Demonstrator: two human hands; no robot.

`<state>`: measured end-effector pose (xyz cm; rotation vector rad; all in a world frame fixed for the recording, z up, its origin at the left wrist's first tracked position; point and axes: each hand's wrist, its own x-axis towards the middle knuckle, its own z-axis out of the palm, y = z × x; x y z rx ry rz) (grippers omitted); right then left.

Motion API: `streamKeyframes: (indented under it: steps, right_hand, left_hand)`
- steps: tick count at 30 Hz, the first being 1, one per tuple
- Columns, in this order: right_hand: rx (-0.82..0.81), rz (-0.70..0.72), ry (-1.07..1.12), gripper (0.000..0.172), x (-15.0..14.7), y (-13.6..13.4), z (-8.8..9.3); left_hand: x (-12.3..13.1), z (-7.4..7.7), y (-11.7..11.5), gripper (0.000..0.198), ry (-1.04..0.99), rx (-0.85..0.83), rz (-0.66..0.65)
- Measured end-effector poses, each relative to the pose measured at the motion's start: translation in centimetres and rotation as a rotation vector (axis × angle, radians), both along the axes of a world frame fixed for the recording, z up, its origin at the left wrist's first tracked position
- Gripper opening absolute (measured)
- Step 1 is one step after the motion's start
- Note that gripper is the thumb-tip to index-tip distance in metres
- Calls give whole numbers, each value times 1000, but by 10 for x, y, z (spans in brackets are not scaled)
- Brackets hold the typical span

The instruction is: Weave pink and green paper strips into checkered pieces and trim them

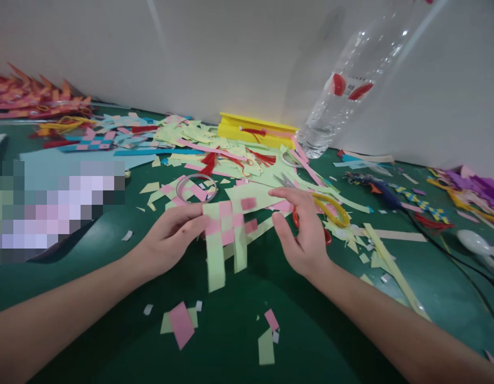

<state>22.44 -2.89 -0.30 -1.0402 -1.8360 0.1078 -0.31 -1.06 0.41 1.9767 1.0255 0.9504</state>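
Observation:
My left hand (173, 237) pinches the left edge of a small woven paper piece (226, 221) made of pale green and pink strips. Two green strip ends hang down from it, and shorter pink ends stick out on its right. To the right is my right hand (305, 229), thumb and index finger apart, with nothing visible between them. Its index fingertip is close to a green strip; I cannot tell whether they touch. Behind that hand lie scissors (331, 209) with yellow and red handles, partly hidden. A roll of tape (196, 189) lies beyond the woven piece.
Green paper scraps (186, 133) and red tassels (210, 161) cover the table's back, before a yellow folded piece (255, 132). A clear plastic bottle (347, 90) leans by the wall. A glue gun (379, 192) with a cable lies right. Paper scraps (182, 325) lie in front.

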Motion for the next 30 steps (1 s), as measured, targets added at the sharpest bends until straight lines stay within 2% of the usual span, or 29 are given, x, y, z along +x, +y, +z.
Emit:
streamKeyframes:
  steps: [4,8,14,18,21,24,27,30]
  right_hand:
    - [-156,60,25,26,0,1,0]
    - [-249,147,30,19,0,0,-1]
    - [-330,210,78,10,-1,-1,-2]
    - [-422,211,121,6,-2,-1,-1]
    - [-435,241,133,7,-3,-2,-1]
    - [-416,267,117,8,-3,-2,-2]
    - [-393,280,95,8,-3,-2,-1]
    - [-389,288,84,8,-3,-2,-1]
  left_hand:
    - [-3,-4,0,34,-47,-72,-57]
    - [-1,-1,0,35,7,-42,-120]
    - [3,-1,2,33,95,51,-125]
    - [5,-1,2,34,126,52,-101]
    - [6,0,3,34,161,-23,-69]
    - [7,1,3,24,158,-102,-29]
    - [6,1,2,33,157,-157,-10]
    - [6,2,1,31,148,-170,-28]
